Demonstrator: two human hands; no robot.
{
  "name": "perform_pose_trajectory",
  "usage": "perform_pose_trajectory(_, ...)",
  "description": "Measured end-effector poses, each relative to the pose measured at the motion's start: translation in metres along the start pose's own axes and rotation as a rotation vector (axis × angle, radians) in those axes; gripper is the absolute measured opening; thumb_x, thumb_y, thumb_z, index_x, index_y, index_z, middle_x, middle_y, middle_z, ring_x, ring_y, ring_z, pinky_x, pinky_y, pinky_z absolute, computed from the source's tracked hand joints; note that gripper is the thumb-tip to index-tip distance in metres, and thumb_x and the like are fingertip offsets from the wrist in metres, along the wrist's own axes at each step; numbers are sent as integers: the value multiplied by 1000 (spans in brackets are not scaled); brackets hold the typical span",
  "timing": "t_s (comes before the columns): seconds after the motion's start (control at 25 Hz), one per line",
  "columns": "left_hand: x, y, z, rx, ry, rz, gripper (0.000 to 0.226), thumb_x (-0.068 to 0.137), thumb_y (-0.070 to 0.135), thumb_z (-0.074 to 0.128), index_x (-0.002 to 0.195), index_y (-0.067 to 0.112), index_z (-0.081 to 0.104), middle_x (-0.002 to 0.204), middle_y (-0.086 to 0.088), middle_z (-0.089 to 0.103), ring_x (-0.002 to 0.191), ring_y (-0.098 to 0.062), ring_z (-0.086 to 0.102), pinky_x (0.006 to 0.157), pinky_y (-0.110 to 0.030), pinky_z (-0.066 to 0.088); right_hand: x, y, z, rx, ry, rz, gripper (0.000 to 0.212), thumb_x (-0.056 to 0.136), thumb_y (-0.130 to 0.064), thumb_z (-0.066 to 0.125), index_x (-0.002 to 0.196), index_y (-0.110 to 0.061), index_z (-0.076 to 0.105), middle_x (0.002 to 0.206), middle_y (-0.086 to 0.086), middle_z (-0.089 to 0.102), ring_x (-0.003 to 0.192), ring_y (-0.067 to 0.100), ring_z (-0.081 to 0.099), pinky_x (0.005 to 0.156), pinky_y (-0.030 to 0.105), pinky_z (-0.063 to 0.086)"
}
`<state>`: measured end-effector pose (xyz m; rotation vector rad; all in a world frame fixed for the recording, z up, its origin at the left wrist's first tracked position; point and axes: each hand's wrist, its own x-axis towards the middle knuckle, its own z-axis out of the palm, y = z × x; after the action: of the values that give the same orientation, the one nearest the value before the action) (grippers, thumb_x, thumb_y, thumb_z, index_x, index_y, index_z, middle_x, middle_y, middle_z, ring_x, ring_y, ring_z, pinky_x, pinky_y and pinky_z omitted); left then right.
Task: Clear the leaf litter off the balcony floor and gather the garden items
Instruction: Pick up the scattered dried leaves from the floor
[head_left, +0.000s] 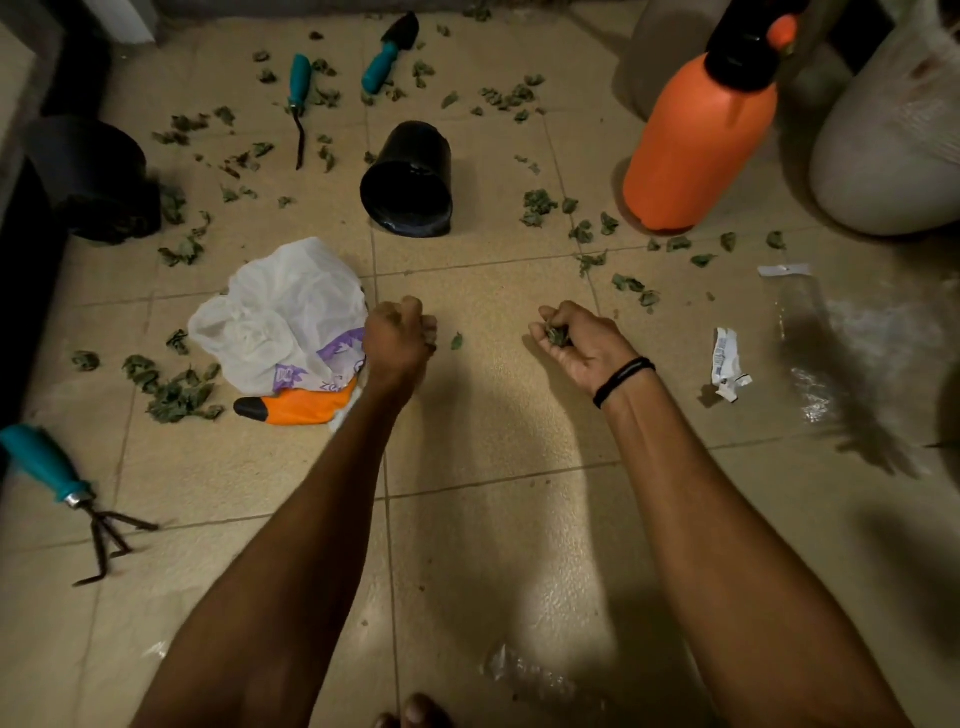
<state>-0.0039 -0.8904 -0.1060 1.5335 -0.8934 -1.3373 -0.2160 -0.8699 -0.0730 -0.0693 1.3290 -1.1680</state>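
Toes (415, 712) bottom centre. Rake (78, 499) lower left. White bag (280, 312) centre-left. Left hand (397, 338) fisted, seemingly on leaves (430, 340). Right hand (582, 345) clutches more. Litter all over upper floor (493, 519). Orange sprayer (696, 140) upper right.

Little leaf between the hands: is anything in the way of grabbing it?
Nothing visible. The little leaf lies alone on the tile floor beside the left hand; only bare floor separates it from the right hand, which grips some leaves.
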Motion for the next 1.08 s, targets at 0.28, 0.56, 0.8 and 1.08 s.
perform_pose_trajectory(0.28, -26, -30, 10, 721, 49, 290, 20, 103, 11, 45, 121, 6, 51, 101, -7, 60, 91, -25, 61, 65, -24, 39, -20, -11, -26, -363, 97, -41, 22, 90, 7, 41, 85, 0, 61, 80, 13, 62, 67, 19, 59, 75, 28, 55)
perform_pose_trajectory(0.56, -38, -38, 16, 844, -104, 359, 30, 105, 32, 43, 130, 16, 49, 116, -11, 50, 100, -25, 52, 78, -35, 42, -31, -20, -41, -436, 131, -12, 21, 88, -10, 38, 74, -11, 54, 58, 1, 48, 48, 14, 44, 44, 23, 34)
perform_pose_trajectory(0.8, -42, -44, 31, 947, 3, 373, 24, 106, 31, 41, 117, 11, 50, 112, -13, 51, 98, -27, 49, 79, -42, 46, -29, 21, -22, -903, 128, -238, 27, 96, -28, 50, 90, -7, 67, 86, 8, 67, 82, 24, 64, 71, 32, 50)
perform_pose_trajectory(1.08, -68, -45, 79, 692, 72, 199, 22, 107, 30, 33, 118, 13, 40, 102, -5, 53, 80, -14, 52, 61, -29, 40, -43, 50, -19, -1007, 229, -407, 31, 86, -2, 49, 58, -16, 46, 58, 1, 44, 54, 15, 44, 53, 20, 31)
